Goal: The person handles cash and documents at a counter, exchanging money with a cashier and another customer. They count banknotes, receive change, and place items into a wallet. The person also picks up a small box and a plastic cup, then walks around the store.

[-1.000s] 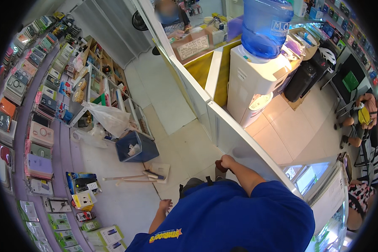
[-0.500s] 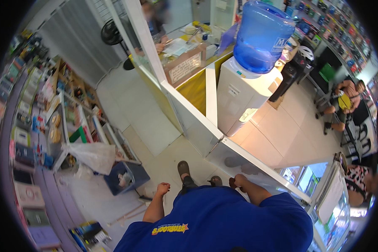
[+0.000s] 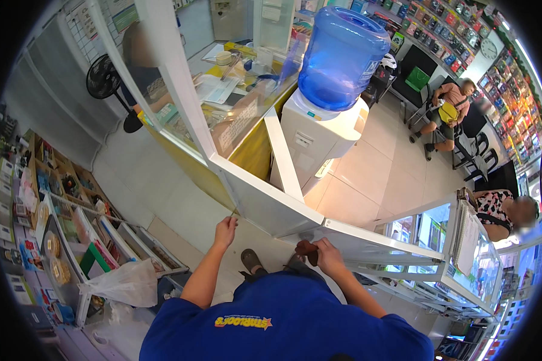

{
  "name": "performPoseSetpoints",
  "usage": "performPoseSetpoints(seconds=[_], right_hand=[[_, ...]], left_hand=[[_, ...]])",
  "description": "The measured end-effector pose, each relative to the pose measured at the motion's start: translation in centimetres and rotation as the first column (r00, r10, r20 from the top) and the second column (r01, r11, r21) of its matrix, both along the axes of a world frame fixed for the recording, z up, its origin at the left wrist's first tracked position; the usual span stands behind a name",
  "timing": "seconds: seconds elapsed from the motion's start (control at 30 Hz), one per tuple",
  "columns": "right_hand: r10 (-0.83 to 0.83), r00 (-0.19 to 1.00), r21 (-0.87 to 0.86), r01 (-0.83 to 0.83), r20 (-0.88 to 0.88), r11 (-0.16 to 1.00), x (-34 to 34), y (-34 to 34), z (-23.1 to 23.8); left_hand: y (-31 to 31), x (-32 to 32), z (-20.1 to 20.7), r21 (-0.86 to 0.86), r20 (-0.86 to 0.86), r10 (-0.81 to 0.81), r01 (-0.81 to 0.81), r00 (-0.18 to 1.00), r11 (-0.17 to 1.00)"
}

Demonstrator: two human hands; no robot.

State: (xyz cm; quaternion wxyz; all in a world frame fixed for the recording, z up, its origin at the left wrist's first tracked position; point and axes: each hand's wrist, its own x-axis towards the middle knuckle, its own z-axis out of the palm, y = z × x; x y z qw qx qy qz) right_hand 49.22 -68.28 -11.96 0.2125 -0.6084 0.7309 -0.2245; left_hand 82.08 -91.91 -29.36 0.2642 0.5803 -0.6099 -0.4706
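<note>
Held out in front of the blue shirt, my left hand (image 3: 225,232) is closed on a thin, short stick-like object (image 3: 233,212); its exact kind is too small to tell. My right hand (image 3: 330,257) pinches a brown, folded, leather-looking piece (image 3: 308,249), close to the low white partition (image 3: 271,207). My shoes show on the tiled floor between the two hands. Neither hand touches the partition or the shelving.
A water dispenser (image 3: 316,135) with a blue bottle (image 3: 343,57) stands beyond the partition. Left are a black fan (image 3: 104,77), crowded shelves and a plastic bag (image 3: 123,283). A person sits behind the glass counter; others are at right, near chairs and a glass display case (image 3: 464,271).
Both hands have come up and forward, and the thin object and brown piece now show more plainly. My view has swung right, so the dispenser and partition appear further left.
</note>
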Motion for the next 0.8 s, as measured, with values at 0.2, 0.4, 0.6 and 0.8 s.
performPoseSetpoints(seconds=[0.2,0.4,0.6,0.8], right_hand=[[0.035,0.993,-0.503,0.025,0.111,0.864,1.6,-2.5,14.4],[-0.198,0.972,-0.503,0.235,0.127,0.832,-2.9,-6.1,17.7],[-0.09,0.986,-0.481,0.147,0.14,0.864,-5.1,-7.3,14.6],[0.006,0.989,-0.509,0.07,0.145,0.858,-5.9,-6.7,14.0]], left_hand=[[0.4,-9.1,12.5,-0.31,-0.201,-0.185,0.117,0.962,0.943],[4.5,-13.6,21.8,-0.503,-0.352,-0.27,0.062,0.896,0.862],[5.5,-17.6,28.6,-0.801,-0.295,-0.344,-0.034,0.891,0.598],[5.1,-22.0,31.5,-0.754,-0.151,-0.408,0.162,0.901,0.636]])
